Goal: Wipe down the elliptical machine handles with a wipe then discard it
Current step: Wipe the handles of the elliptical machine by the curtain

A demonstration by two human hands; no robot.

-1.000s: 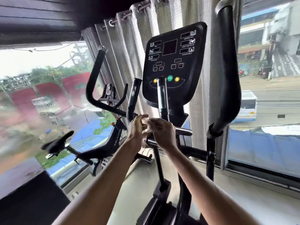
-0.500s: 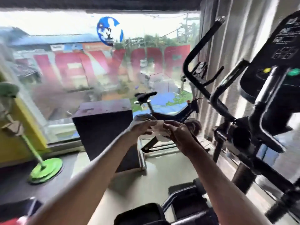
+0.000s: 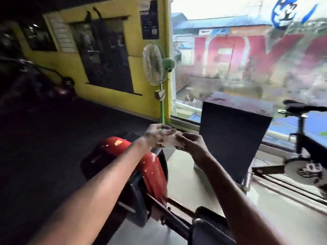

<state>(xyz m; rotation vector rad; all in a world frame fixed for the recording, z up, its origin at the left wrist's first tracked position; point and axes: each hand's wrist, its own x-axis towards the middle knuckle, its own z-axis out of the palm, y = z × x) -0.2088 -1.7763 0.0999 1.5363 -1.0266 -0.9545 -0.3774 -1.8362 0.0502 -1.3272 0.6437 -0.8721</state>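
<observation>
A pale crumpled wipe (image 3: 171, 140) hangs between both hands, held out in front of me at chest height. My left hand (image 3: 157, 134) grips its left side with curled fingers. My right hand (image 3: 190, 143) pinches the right side. The elliptical's handles and console are out of view. Only its red flywheel housing (image 3: 152, 167) and a dark foot pedal (image 3: 210, 225) show below my arms. The frame is blurred by motion.
A black box (image 3: 230, 138) stands on the floor by the window, just beyond my hands. An exercise bike (image 3: 304, 138) is at the right edge. A green pedestal fan (image 3: 155, 68) stands against the yellow wall. Dark floor spreads to the left.
My view has swung far left, away from the elliptical console and handles toward the yellow wall and fan. Both hands have kept hold of the wipe and moved with me.
</observation>
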